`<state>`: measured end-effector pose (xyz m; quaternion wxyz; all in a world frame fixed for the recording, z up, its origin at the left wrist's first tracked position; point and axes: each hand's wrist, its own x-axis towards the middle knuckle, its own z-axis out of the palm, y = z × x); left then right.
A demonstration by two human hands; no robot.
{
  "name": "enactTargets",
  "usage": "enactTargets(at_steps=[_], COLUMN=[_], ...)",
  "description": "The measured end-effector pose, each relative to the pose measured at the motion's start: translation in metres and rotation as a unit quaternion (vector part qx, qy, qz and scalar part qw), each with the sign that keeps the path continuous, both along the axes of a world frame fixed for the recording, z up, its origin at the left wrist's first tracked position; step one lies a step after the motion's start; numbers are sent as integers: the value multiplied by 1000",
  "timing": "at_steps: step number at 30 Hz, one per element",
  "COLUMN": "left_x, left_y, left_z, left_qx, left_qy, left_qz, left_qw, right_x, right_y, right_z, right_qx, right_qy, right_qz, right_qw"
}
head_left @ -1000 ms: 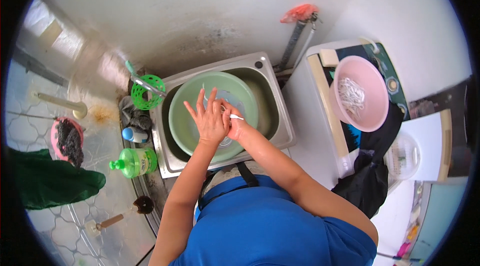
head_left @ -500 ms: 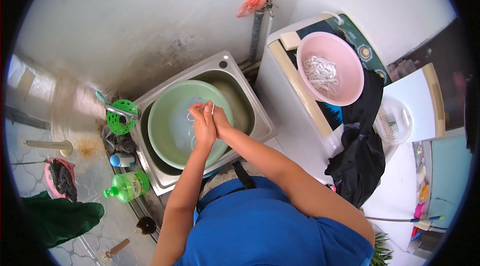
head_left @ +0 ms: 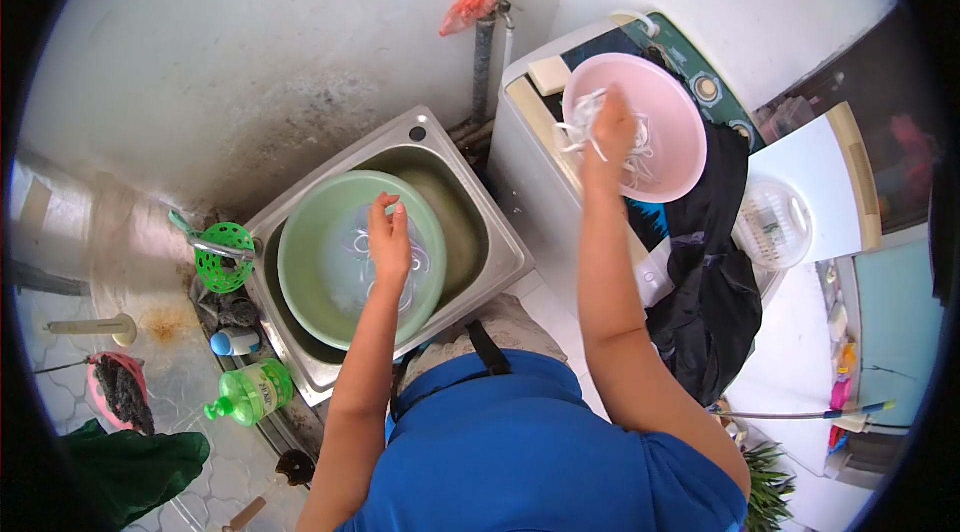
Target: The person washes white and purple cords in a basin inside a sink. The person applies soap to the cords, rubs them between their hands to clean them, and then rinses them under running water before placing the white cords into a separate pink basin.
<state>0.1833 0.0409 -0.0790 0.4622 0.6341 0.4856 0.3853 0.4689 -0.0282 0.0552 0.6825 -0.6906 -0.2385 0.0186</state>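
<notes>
the right hand (head_left: 614, 127) grips blurred white cords (head_left: 576, 132) at the left rim of the pink basin (head_left: 682, 122); their limp loops show no single long axis. the left hand (head_left: 391, 240), fingers loosely parted, seemingly empty, hovers over the green basin (head_left: 302, 257). both 2 basins look round, smooth.

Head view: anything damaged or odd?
Dark, patchy stains mar the pale wall behind the sink; higher up looks cleaner. A red plastic bag is bunched at the grey pipe's top, an unusual cover.
</notes>
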Motion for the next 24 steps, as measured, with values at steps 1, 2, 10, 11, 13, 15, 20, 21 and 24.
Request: enactTargets(at_steps=[1, 2, 10, 11, 13, 15, 20, 21, 24], left_x=[-6, -13, -84, -95, -112, -125, -123, -115, -109], left_y=[3, 7, 20, 19, 14, 7, -25, -30, -29], left_z=[-9, -17, -89, -99, -118, -137, -176, -177, -176], left_qx=[23, 47, -37, -72, -115, -171, -175, -167, -248], left_qy=[19, 39, 231, 276, 325, 383, 453, 455, 406], left_qz=[17, 35, 85, 96, 114, 132, 113, 80, -3], left_qw=[999, 998, 968, 953, 932, 898, 867, 871, 879], right_x=[21, 30, 43, 36, 19, 0, -59, -81, -137], right_y=[-7, -11, -27, -24, -16, -6, 28, 34, 47], right_z=[7, 17, -6, -5, 5, 7, -34, -41, -87], right_qx=[-42, -124, -510, -473, -458, -440, -256, -288, -316], right_qy=[-9, -59, -305, -337, -280, -219, -222, -215, -179], right_qz=[4, -33, -159, -196, -122, -48, 154, 207, 416], right_qw=[999, 990, 789, 790, 835, 869, 928, 910, 834])
